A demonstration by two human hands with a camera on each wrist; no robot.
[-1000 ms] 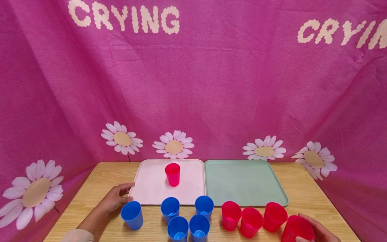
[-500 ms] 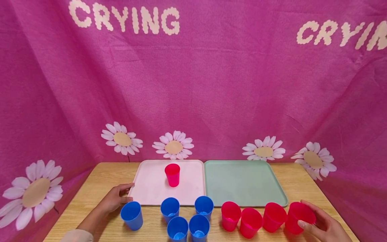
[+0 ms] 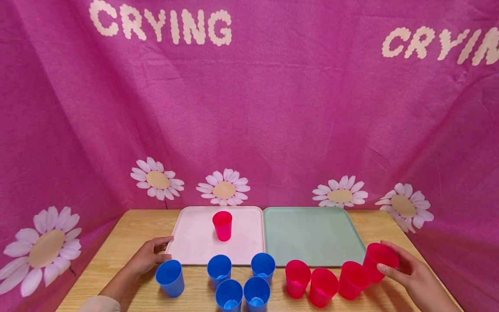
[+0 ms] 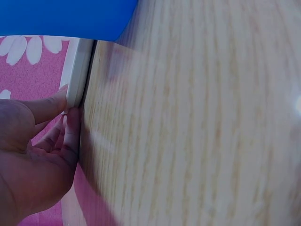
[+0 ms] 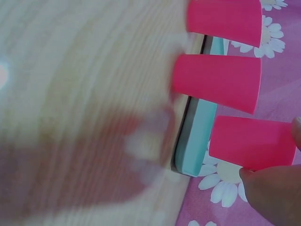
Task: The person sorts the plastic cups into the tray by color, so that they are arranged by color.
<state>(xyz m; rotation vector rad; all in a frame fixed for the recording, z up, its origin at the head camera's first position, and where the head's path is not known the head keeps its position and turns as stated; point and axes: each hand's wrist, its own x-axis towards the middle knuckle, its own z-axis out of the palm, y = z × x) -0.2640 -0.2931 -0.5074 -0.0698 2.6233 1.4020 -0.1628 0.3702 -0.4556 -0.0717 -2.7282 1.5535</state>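
My right hand (image 3: 413,274) grips a red plastic cup (image 3: 379,260), thumb on the near side and fingers behind. The cup is upright, and in the right wrist view its base is lifted above the table. It overlaps the green tray's (image 3: 313,236) right front corner in the head view. Three other red cups (image 3: 298,278) stand to its left. At the left, my left hand (image 3: 147,255) holds the left edge of the pale pink tray (image 3: 195,251) between thumb and fingers. Another red cup (image 3: 222,226) stands upright on that tray.
A blue cup (image 3: 170,278) stands just in front of my left hand, with several more blue cups (image 3: 230,294) at the table's front middle. Both trays lie side by side on the wooden table (image 3: 128,234). A pink cloth (image 3: 249,130) with daisies hangs behind.
My right hand has carried its red cup away from the table's front edge, up toward the green tray's corner. My left hand and the other cups have stayed in place.
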